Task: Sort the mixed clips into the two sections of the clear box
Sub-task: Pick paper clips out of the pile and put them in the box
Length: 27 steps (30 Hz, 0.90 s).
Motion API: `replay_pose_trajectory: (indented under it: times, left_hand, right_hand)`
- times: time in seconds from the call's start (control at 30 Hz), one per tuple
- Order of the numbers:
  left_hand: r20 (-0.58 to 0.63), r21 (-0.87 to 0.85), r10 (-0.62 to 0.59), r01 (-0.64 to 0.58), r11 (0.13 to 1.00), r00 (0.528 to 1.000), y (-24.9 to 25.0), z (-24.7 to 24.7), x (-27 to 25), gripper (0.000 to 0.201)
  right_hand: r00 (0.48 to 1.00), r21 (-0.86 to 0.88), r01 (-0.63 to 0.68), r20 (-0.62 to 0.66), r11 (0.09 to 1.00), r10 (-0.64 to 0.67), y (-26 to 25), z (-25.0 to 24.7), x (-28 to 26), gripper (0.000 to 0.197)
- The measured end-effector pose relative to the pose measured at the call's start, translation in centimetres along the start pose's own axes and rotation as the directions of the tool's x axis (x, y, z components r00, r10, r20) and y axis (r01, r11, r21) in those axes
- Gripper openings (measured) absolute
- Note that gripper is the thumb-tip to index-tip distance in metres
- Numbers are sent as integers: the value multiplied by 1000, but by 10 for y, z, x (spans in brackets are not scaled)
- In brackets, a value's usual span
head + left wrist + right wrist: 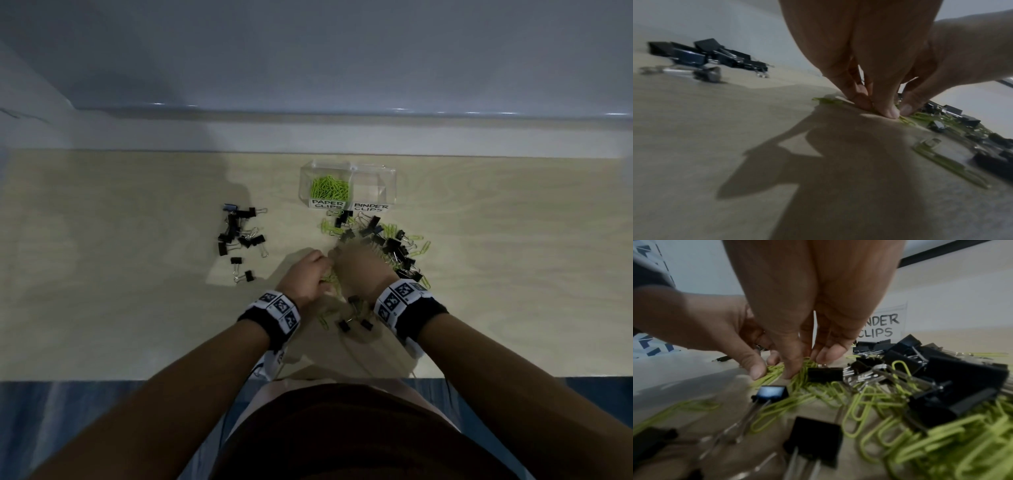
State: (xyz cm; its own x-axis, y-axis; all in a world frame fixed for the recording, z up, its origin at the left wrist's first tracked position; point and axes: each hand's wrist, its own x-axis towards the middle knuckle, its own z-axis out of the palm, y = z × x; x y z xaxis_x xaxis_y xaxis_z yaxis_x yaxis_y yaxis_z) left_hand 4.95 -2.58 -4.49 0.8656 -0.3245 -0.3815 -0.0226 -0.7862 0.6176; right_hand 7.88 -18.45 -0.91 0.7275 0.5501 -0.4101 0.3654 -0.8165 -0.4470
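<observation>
I find both hands low at the centre of the head view, fingertips down in the mixed pile [387,246] on the table [120,274]. The left hand [310,274] and the right hand [363,270] each pinch a small bunch of green paper clips [777,371], the fingers curled around the wires.

The paper clips are light, thin, springy and slick; I judge they tangle readily and are best gathered in bunches, pinched across the loops. They lie flat, long axes in all directions. The binder clips [825,374] are stiff and heavier; the black body offers the surest hold, as the wire handles swing.

The box [373,171] stands above the pile, paper clips in its left section, the right section bare. A separate group of binder clips [239,236] lies at centre left.
</observation>
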Motion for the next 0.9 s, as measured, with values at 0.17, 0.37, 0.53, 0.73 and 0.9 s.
replay_pose_trajectory:
  times: [0.17,0.37,0.53,0.73,0.9]
  left_hand:
    - [-20,122,14,-12,993,1000,11,3,6,28]
    - [2,247,84,-82,965,996,11,-3,7,24]
    - [-35,94,54,-50,994,998,8,-20,3,16]
    - [-212,-252,-58,3,968,976,23,-67,16,14]
    - [-448,-296,-107,-34,955,888,34,-112,64,11]
  right_hand:
    - [1000,5,12,-19,1000,-12,2,-1,-2,31]
    - [999,82,11,-45,997,-7,16,-2,-3,22]
    - [972,382,-154,-108,911,210,26,-13,-3,3]
    - [912,663,-150,-194,733,361,22,-55,17,3]
    - [849,596,-84,-377,799,370,11,-96,67,4]
